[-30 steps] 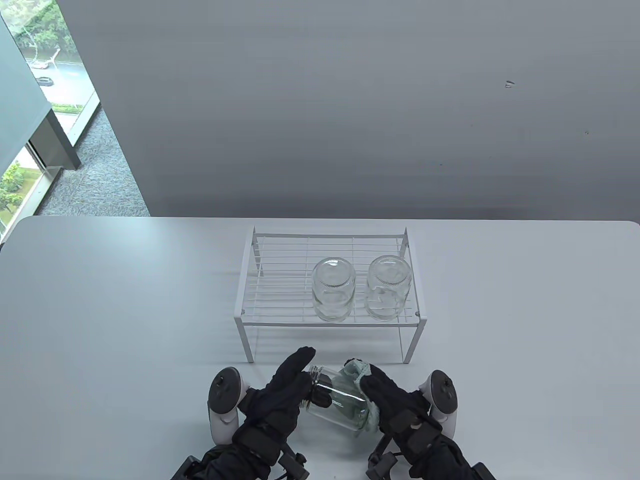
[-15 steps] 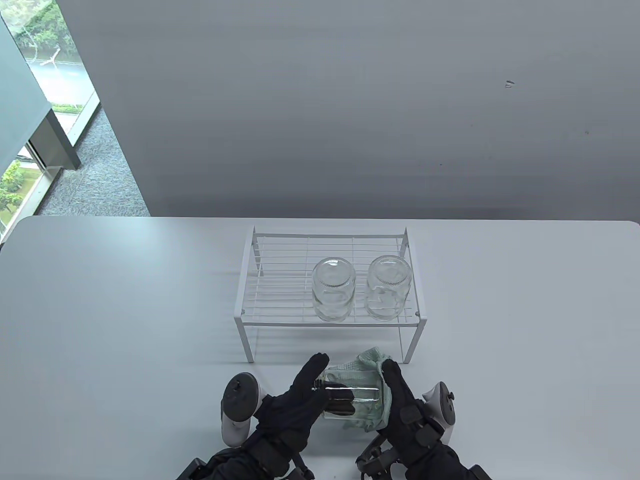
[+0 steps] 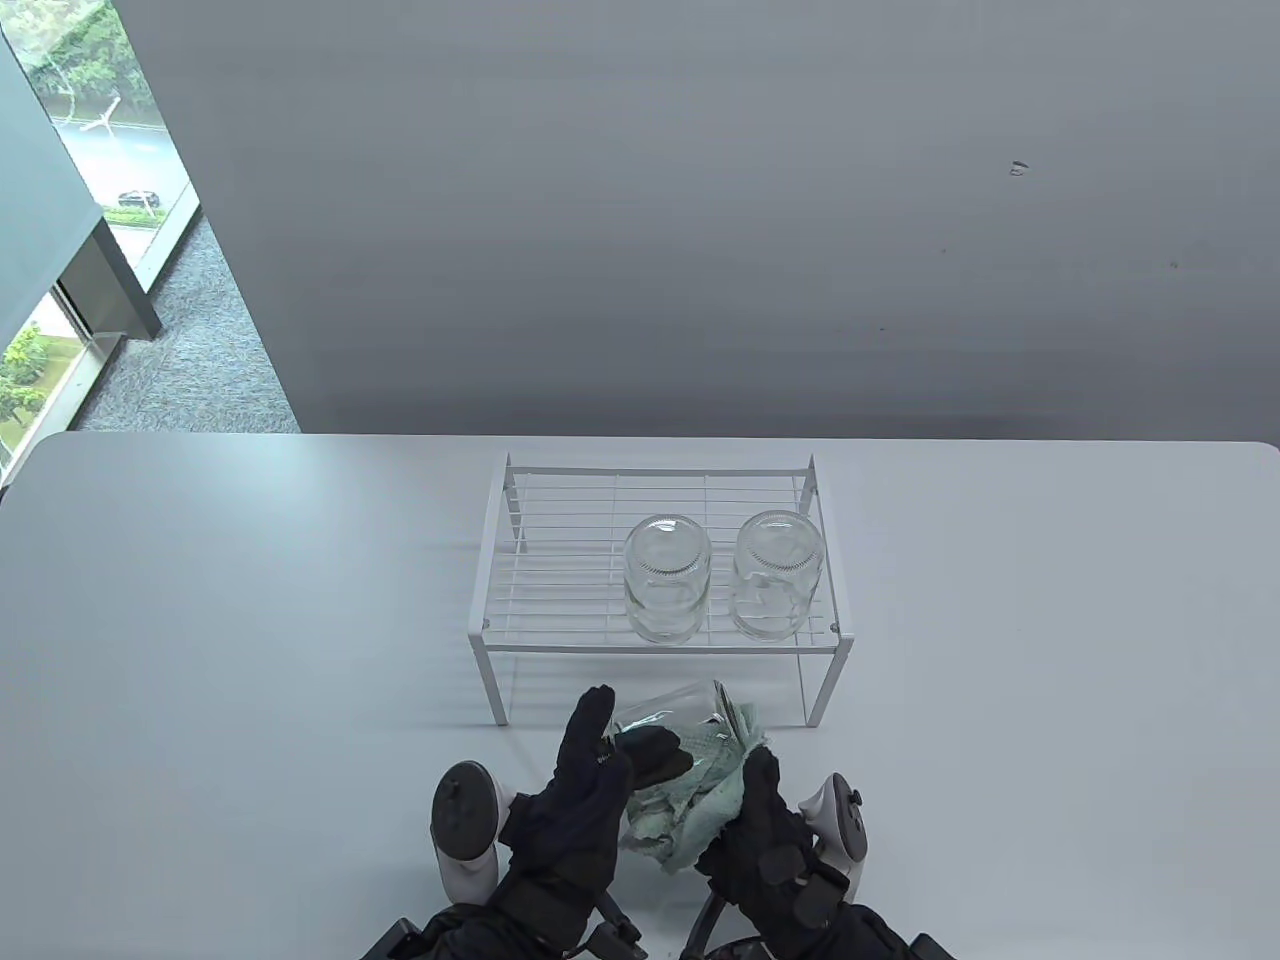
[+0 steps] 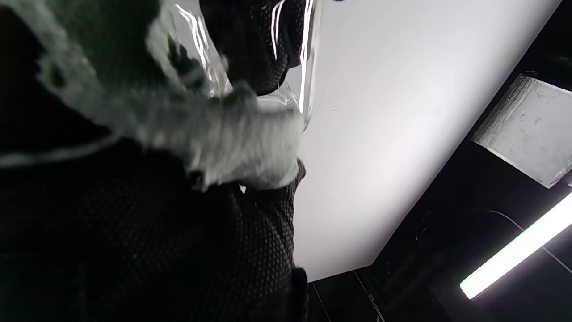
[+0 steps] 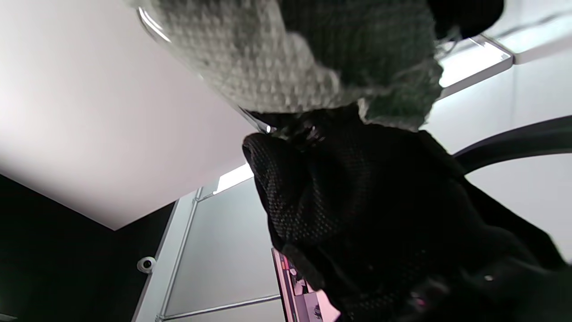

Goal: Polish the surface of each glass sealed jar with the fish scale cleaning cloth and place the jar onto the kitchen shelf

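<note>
In the table view a clear glass jar (image 3: pixel 668 712) is held tilted just above the table, in front of the shelf. My left hand (image 3: pixel 630 738) grips it, with dark fingers showing through the glass and one finger stretched up its left side. A pale green cloth (image 3: pixel 690 808) is bunched against the jar's near side, and my right hand (image 3: pixel 757 795) holds it there. The left wrist view shows the jar's glass (image 4: pixel 297 62) and the cloth (image 4: pixel 237 138) close up. The right wrist view shows the cloth (image 5: pixel 268 58) over my gloved palm.
A white wire shelf (image 3: pixel 481 630) stands mid-table behind my hands. Two clear jars (image 3: pixel 667 580) (image 3: pixel 778 575) stand upside down on its right half, while its left half is bare wire. The table's (image 3: pixel 200 620) far edge meets a grey wall.
The jar has turned and lifted toward the shelf, from lying crosswise to tilted. The cloth slid from the jar's right end to its near side. Both hands shifted a little left.
</note>
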The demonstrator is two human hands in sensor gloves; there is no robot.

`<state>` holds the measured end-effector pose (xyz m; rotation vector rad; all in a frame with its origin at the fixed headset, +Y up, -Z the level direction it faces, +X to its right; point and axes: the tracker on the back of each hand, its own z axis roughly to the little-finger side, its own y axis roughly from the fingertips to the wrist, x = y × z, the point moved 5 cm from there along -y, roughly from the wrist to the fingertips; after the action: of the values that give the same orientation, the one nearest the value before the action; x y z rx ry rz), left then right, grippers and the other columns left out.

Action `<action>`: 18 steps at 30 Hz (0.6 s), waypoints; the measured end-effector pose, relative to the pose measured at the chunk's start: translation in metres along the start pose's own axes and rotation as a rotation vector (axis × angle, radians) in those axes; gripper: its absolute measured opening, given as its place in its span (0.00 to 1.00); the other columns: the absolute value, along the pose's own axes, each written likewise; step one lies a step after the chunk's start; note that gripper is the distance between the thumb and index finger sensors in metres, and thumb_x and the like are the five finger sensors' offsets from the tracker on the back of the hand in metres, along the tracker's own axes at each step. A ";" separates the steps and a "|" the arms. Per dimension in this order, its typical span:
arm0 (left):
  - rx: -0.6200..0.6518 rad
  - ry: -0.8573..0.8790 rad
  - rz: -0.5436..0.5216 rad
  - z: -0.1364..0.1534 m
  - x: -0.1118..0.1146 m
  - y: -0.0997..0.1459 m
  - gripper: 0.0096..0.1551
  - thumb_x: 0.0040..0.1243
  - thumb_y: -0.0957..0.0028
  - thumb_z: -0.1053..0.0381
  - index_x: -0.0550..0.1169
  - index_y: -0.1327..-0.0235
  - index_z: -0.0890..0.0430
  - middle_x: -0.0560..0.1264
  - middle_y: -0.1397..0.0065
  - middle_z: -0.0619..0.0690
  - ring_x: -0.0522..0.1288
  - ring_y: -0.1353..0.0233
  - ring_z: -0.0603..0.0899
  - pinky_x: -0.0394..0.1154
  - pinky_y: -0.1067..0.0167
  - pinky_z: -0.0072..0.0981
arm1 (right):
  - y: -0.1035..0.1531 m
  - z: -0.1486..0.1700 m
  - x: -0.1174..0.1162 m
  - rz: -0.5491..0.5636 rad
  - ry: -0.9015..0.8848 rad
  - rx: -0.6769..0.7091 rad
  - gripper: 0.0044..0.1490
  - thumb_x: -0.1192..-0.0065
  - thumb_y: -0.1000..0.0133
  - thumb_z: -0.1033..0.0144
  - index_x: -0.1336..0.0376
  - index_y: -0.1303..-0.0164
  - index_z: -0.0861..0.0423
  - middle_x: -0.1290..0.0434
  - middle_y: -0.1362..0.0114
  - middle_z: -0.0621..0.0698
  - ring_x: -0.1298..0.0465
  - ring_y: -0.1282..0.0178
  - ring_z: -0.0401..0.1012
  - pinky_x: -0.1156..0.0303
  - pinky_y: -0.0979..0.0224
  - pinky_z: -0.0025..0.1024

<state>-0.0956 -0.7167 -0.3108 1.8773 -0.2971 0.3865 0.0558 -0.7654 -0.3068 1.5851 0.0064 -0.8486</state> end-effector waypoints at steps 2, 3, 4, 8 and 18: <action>0.007 -0.038 0.039 0.000 0.009 0.000 0.40 0.45 0.42 0.49 0.42 0.25 0.52 0.71 0.26 0.46 0.79 0.28 0.52 0.37 0.31 0.59 | -0.001 0.005 -0.002 -0.009 0.083 -0.049 0.63 0.65 0.38 0.38 0.85 0.33 0.75 0.60 0.25 0.78 0.45 0.24 0.69 0.43 0.32 0.67; 0.013 -0.056 0.070 -0.001 0.016 0.000 0.41 0.46 0.42 0.50 0.41 0.25 0.50 0.70 0.25 0.47 0.77 0.26 0.55 0.36 0.32 0.60 | 0.000 0.009 -0.005 -0.029 0.138 -0.081 0.65 0.62 0.38 0.39 0.83 0.34 0.78 0.56 0.26 0.78 0.42 0.26 0.68 0.42 0.33 0.66; 0.011 -0.076 0.079 -0.002 0.019 0.001 0.41 0.46 0.42 0.51 0.41 0.25 0.49 0.69 0.24 0.48 0.76 0.25 0.56 0.34 0.33 0.60 | 0.001 0.012 -0.006 -0.047 0.164 -0.095 0.65 0.61 0.38 0.39 0.81 0.35 0.80 0.54 0.26 0.77 0.40 0.26 0.67 0.41 0.33 0.66; 0.014 -0.116 0.056 -0.004 0.017 0.001 0.41 0.48 0.43 0.53 0.42 0.25 0.52 0.70 0.25 0.50 0.77 0.26 0.56 0.37 0.34 0.63 | 0.000 0.006 0.003 0.055 0.161 -0.076 0.66 0.49 0.39 0.44 0.74 0.34 0.84 0.46 0.30 0.78 0.34 0.32 0.68 0.39 0.35 0.65; -0.104 -0.003 0.006 0.014 0.007 0.003 0.41 0.48 0.44 0.54 0.43 0.26 0.59 0.71 0.27 0.52 0.79 0.28 0.57 0.41 0.35 0.67 | 0.005 -0.045 0.034 0.333 0.530 0.199 0.60 0.42 0.41 0.60 0.76 0.31 0.75 0.58 0.33 0.85 0.41 0.33 0.74 0.43 0.36 0.69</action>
<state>-0.0886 -0.7307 -0.3093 1.7760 -0.3195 0.3657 0.1058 -0.7429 -0.3216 1.8936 0.0366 -0.1600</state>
